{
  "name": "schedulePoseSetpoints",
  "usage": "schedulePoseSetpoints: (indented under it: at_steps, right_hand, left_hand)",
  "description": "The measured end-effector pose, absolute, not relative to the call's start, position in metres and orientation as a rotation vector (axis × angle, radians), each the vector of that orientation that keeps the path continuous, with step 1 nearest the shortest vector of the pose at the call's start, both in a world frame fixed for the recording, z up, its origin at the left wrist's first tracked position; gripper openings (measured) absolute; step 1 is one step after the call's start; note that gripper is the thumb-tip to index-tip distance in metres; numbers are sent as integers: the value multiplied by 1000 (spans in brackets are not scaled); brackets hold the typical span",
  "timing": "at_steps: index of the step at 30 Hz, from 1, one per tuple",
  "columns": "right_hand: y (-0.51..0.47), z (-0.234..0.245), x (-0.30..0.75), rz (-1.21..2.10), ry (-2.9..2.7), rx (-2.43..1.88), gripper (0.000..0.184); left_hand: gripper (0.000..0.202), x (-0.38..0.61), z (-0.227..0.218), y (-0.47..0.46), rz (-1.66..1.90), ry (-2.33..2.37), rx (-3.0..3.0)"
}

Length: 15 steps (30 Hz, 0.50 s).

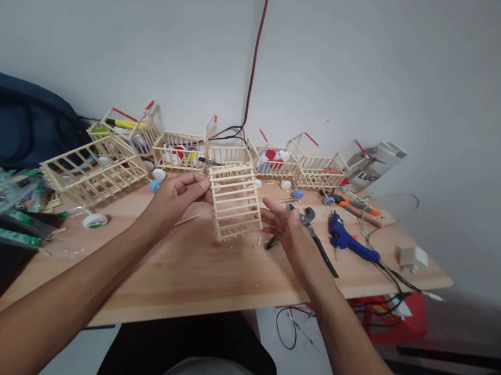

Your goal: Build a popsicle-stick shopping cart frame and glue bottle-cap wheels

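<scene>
My left hand [182, 196] is closed on the upper left edge of a small basket frame made of thin wooden sticks [235, 201]. The frame is tilted above the table, with its slatted side towards me. Beside its lower right edge is my right hand [286, 222], fingers stretched and apart; whether the fingertips touch the sticks I cannot tell. Close to the right hand lie pliers with dark handles [316, 239]. Further right rests a blue glue gun [352, 241]. Behind the held frame stand several stick-built miniature carts with red handle bars, one holding bottle caps [274, 159].
A larger stick cart [95, 171] stands at the left, near a white cap [95, 221]. Plastic packets [1, 209] and a dark blue bag [20, 121] occupy the left side. At right are orange-handled pliers [358, 208], a white adapter [413, 258] and cables. The table's front edge runs below my forearms.
</scene>
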State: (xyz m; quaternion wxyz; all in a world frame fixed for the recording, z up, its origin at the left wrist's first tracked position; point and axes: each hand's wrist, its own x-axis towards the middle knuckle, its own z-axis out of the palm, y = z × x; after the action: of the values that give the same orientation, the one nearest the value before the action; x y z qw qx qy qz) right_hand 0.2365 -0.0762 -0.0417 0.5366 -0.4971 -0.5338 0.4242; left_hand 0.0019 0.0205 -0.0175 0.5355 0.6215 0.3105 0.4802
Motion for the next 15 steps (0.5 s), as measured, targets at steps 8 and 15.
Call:
schedulePoseSetpoints:
  at_steps: [8, 15]
  right_hand:
    - [-68, -43, 242, 853, -1369, -1190, 63]
    - [-62, -47, 254, 775, -1433, -1208, 65]
  left_hand:
    - [18, -1, -13, 15, 1226, 733, 1702]
    - [18, -4, -10, 11, 1246, 750, 2020]
